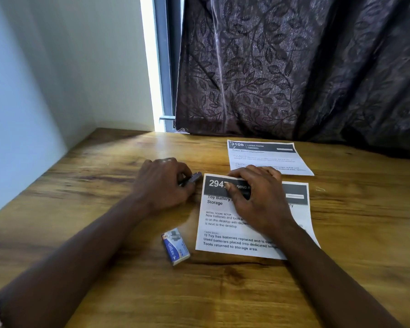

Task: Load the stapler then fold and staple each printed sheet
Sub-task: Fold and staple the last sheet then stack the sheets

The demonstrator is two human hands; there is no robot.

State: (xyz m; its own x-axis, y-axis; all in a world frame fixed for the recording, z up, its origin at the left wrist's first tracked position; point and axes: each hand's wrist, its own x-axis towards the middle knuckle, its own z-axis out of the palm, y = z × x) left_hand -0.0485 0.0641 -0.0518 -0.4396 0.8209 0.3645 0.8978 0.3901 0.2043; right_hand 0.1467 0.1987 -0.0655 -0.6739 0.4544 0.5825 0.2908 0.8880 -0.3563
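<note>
- Stapler: only its grey metal tip shows, poking out from the left hand, which is curled closed around it on the wooden worktop, just left of the near sheet.
- Right hand lies flat, fingers spread, pressing the near sheet, headed "294…", "Toy Battery… Storage".
- Far sheet reads "3108 LIVING ROOM".
- A small blue staple box lies near the sheet's lower left corner.
- Behind: a dark leaf-patterned curtain and white wall.
</note>
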